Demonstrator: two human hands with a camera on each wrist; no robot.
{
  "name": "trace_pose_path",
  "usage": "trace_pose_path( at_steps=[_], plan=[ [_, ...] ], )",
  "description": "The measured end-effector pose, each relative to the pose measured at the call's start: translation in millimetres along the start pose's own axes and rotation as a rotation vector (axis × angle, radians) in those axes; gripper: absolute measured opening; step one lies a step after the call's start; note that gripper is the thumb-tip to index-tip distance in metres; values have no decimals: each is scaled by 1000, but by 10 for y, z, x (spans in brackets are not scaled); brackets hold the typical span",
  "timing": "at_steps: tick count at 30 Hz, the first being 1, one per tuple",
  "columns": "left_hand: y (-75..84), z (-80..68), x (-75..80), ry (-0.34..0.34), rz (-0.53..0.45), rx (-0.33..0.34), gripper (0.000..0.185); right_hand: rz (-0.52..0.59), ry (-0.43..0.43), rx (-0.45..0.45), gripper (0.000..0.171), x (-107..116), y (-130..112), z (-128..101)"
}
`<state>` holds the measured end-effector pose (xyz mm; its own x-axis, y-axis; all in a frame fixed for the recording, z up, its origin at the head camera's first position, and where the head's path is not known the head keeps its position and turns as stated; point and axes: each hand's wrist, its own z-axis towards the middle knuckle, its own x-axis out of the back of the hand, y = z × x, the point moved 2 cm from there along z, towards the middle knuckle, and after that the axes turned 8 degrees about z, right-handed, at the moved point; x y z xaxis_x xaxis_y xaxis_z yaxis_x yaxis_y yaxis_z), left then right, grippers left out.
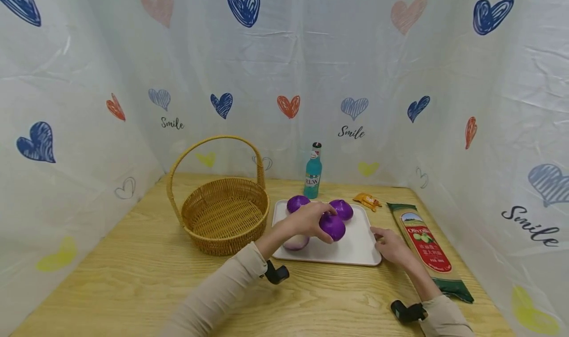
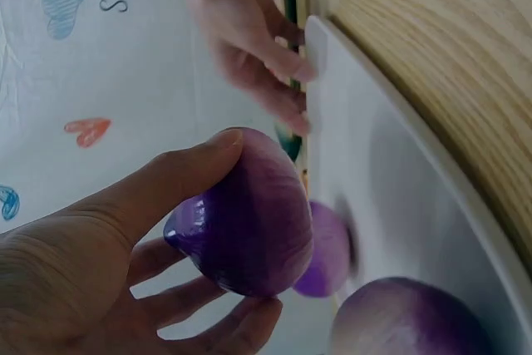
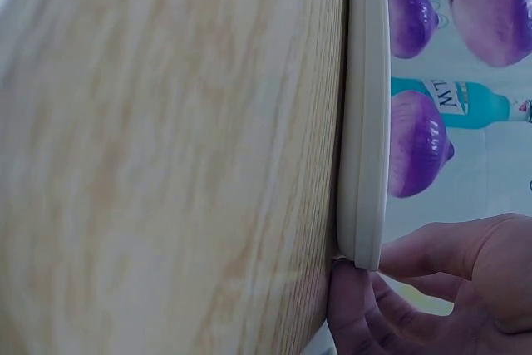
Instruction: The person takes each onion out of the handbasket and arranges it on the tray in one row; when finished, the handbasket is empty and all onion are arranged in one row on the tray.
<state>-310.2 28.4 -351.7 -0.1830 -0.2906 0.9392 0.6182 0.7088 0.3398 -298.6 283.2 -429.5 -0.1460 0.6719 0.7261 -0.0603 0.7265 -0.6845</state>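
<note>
A glossy purple onion (image 1: 332,228) hangs over the white tray (image 1: 355,245), gripped between the thumb and fingers of my left hand (image 1: 307,220). The left wrist view shows this onion (image 2: 249,218) with its pointed tip toward the palm. My right hand (image 1: 393,246) pinches the tray's right edge. In the right wrist view its thumb is at the tray rim (image 3: 370,122) and the fingers curl at the underside. On the tray sit two purple onions, one at the back left (image 1: 298,203) and one at the back right (image 1: 342,209); a paler onion (image 1: 296,243) lies front left, partly behind my left wrist.
Left of the tray stands a wicker basket (image 1: 225,243) with a tall handle. A blue bottle (image 1: 313,173) stands behind the tray. An orange packet (image 1: 367,200) lies at the back right, and a long pasta bag (image 1: 428,248) lies right of my right hand.
</note>
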Motion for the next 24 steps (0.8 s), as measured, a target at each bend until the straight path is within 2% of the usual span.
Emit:
trace_pose_path(
  at_steps=[11,18,24],
  plan=[
    [180,181,-392,-54,35,-10,69,-8,16,22,51,6,2,-8],
    [214,230,-494,-62,58,-15,68,-13,17,39,51,9,-4,-13],
    [234,230,-510,-67,65,-2,67,-16,13,35,51,17,-5,-19]
  ],
)
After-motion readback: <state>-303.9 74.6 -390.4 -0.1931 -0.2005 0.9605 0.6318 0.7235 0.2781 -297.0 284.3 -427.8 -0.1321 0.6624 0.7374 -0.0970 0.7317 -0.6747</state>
